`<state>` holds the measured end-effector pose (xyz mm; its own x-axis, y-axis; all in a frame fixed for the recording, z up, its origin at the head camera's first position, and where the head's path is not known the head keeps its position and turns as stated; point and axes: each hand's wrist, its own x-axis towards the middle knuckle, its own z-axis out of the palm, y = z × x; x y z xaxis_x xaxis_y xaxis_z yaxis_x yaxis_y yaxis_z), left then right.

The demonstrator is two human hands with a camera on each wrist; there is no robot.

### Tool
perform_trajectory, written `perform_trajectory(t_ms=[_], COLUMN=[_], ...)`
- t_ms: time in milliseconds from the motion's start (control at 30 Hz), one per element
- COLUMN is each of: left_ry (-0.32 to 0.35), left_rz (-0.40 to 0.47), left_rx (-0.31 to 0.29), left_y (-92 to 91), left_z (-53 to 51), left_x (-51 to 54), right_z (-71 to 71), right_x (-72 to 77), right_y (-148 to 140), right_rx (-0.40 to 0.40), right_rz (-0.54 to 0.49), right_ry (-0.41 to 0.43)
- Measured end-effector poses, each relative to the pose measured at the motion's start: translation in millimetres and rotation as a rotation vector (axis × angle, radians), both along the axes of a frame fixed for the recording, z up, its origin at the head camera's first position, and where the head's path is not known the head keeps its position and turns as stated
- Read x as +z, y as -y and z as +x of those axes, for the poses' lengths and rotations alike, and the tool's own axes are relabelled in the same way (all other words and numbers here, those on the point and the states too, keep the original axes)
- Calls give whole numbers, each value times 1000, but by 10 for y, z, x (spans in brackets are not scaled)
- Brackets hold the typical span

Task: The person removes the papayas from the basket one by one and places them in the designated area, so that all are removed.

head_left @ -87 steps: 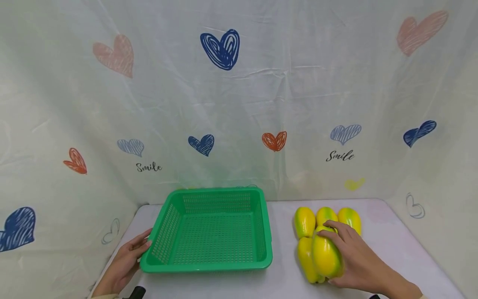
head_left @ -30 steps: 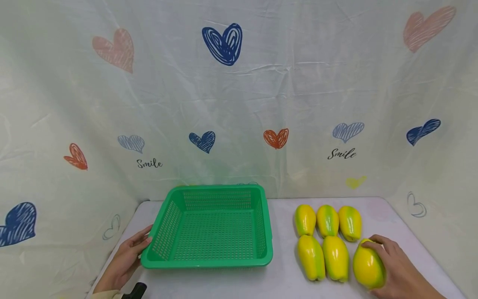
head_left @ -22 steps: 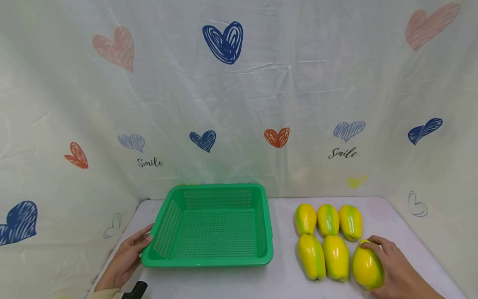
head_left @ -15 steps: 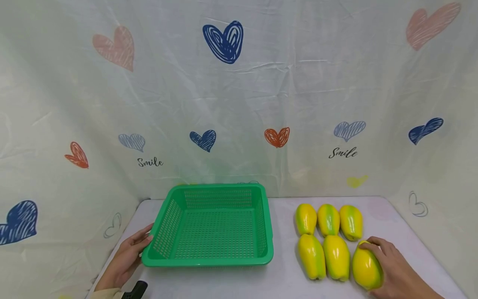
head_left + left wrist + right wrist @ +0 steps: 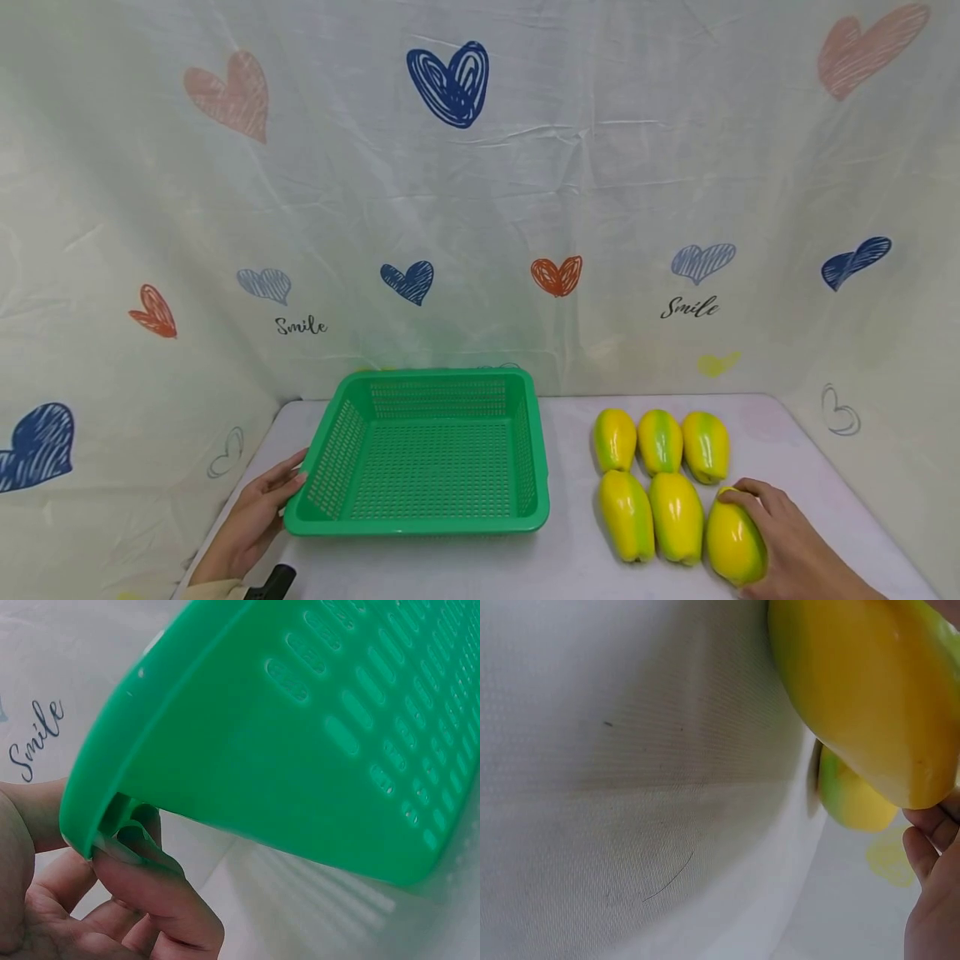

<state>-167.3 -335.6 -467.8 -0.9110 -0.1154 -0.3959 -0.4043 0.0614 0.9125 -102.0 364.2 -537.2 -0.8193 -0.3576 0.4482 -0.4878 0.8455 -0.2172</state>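
Note:
My left hand grips the left rim of a green plastic basket, with its thumb and curled fingers at the edge in the left wrist view. The basket has perforated walls and nothing in it. At the right, my right hand holds a yellow papaya with a green flank, its fingers over the top. This papaya is at the right end of the front row, close to another papaya. In the right wrist view the held papaya fills the upper right; fingertips touch its lower end.
More papayas lie right of the basket: a front-left one and a back row of three, left, middle and right. A white-covered table bears everything. A heart-printed curtain stands behind.
Earliest, my right hand gripped a papaya at the front row's middle; now it holds one at that row's right end. Over the last half second this papaya has shifted slightly left. My left hand stays put.

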Motion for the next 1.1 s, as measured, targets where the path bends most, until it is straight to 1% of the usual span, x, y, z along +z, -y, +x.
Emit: perform_trajectory(t_ms=[267,333,433,533,600,767,1000,1100], left_ry=[3,2,0,-4,-8,-13,-12,-9], left_rz=[6,7,12,13,13,14,18,15], left_rx=[7,8,10,9,8,5,14,15], left_y=[-5,-6,-8,-11,-12,-8,-5,-6], left_z=[3,6,9,11,12,16,10,9], left_x=[1,1,2,3,4,0,-10,-11], right_z=[-4,-1,4,7,4,-4,-11,-11], right_x=[1,6,20,24,12,-26,-37,-24], right_y=[6,2,-6,-14,-18,-24,-35,-30], right_rx=[-3,-12,-53,-88,-77,-12,26,27], right_rz=[-10,-9,21,45,28,-40,-52,-52], right_ry=[25,57,122,161,164,151,91,85])
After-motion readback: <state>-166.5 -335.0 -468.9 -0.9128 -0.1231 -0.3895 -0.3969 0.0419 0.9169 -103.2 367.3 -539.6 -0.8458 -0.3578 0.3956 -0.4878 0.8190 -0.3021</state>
